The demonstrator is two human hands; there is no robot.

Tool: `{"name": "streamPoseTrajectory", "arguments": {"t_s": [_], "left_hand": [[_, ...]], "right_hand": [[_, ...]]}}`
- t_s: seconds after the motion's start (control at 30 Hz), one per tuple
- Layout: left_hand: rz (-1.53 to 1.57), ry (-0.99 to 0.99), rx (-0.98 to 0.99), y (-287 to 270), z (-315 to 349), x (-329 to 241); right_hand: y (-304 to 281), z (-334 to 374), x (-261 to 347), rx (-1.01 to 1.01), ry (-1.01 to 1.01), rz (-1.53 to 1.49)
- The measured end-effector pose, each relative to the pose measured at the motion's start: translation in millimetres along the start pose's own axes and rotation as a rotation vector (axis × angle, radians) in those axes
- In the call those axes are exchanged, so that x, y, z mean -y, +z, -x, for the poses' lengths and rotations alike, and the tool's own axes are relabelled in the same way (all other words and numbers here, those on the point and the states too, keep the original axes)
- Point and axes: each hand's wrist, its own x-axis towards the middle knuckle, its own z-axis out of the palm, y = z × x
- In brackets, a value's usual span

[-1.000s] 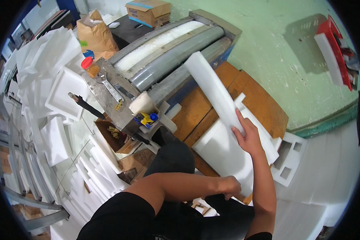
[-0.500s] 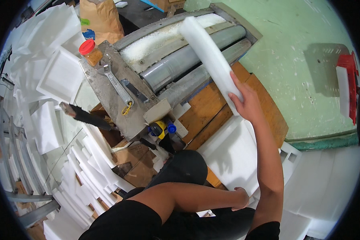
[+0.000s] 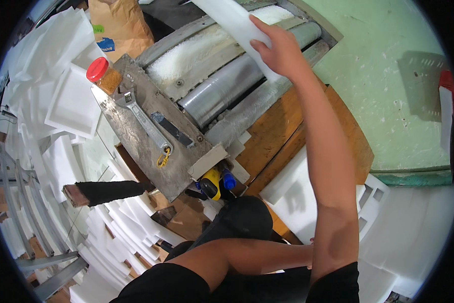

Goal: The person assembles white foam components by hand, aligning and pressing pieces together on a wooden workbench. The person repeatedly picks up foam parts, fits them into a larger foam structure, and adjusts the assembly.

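Observation:
My right hand (image 3: 282, 50) grips the near part of a long white foam strip (image 3: 232, 25), thumb on one side and fingers on the other. The strip slants over a machine with a shiny metal roller (image 3: 224, 91), and its far end reaches the upper edge of the view. White shavings (image 3: 181, 63) lie along the trough behind the roller. Across my lap stretches my left arm; my left hand (image 3: 310, 252) is almost wholly hidden behind the right forearm, so its fingers do not show.
On the machine's metal side plate lie an adjustable wrench (image 3: 145, 121) and a red-lidded jar (image 3: 104, 74). A black-wrapped bar (image 3: 108, 193) juts out at the left. White foam pieces (image 3: 131, 222) are stacked below it. A white sheet (image 3: 295, 197) lies beside the wooden boards (image 3: 277, 121).
My right hand has carried the foam strip up and to the left, farther over the machine. My left hand has slipped behind the right forearm. The whole view has shifted slightly.

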Motion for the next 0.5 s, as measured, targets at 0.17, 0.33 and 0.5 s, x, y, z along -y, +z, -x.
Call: {"name": "streamPoseTrajectory", "arguments": {"t_s": [0.17, 0.33, 0.5], "left_hand": [[-0.004, -0.016, 0.044, 3, 1, 2], [-0.046, -0.062, 0.065, 0, -3, 2], [-0.045, -0.142, 0.049, -7, 0, 1]], "right_hand": [[30, -29, 4, -0.262, 0.102, -0.085], [2, -10, 7, -0.708, 0.379, -0.656], [-96, 94, 9, -0.104, 0.21, -0.274]]}}
